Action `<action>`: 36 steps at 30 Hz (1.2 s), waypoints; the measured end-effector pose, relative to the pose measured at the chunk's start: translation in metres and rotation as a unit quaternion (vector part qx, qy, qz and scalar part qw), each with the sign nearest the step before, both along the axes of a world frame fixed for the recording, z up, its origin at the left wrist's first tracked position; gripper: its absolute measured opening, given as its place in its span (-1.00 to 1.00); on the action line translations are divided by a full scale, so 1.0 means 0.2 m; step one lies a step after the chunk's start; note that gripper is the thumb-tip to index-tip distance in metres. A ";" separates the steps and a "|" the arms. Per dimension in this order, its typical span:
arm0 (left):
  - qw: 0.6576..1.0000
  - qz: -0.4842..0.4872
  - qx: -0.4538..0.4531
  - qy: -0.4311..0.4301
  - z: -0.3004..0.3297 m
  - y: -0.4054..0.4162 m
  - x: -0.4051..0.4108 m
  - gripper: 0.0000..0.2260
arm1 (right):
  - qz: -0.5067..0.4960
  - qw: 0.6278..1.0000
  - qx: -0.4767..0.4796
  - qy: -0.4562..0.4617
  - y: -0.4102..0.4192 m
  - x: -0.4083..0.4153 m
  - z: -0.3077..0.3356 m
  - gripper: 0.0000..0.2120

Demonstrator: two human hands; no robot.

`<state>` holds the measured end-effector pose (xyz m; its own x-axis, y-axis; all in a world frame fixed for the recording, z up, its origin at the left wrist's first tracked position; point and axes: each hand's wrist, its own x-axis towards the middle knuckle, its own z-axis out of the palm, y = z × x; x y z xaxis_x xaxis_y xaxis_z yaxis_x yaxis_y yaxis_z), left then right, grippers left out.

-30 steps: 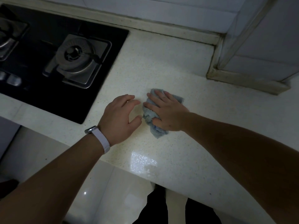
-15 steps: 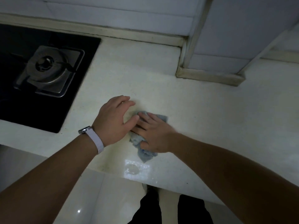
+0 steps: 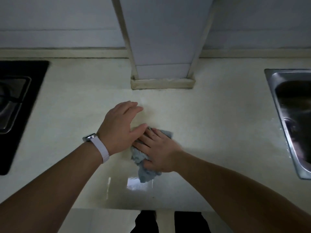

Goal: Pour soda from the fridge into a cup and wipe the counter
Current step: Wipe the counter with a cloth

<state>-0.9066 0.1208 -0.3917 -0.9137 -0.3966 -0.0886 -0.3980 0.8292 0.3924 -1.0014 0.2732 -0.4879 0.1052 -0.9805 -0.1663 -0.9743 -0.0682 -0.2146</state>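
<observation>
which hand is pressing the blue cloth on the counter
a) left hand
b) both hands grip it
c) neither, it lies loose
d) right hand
d: the right hand lies flat on the blue cloth, pressing it to the counter, while the left hand, the one with the watch, rests beside it, its thumb against the right fingers.

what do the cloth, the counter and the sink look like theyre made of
Cloth: soft blue-grey fabric, perhaps microfibre; it bunches in folds. Counter: pale polished stone or composite; glossy reflection near its front edge. Sink: brushed metal, likely stainless steel; grey sheen.
</observation>
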 end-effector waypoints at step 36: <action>0.998 -0.063 0.004 -0.023 -0.10 0.44 -0.88 -0.46 | -0.363 0.931 -0.045 -0.018 0.32 -1.00 -0.06 -0.18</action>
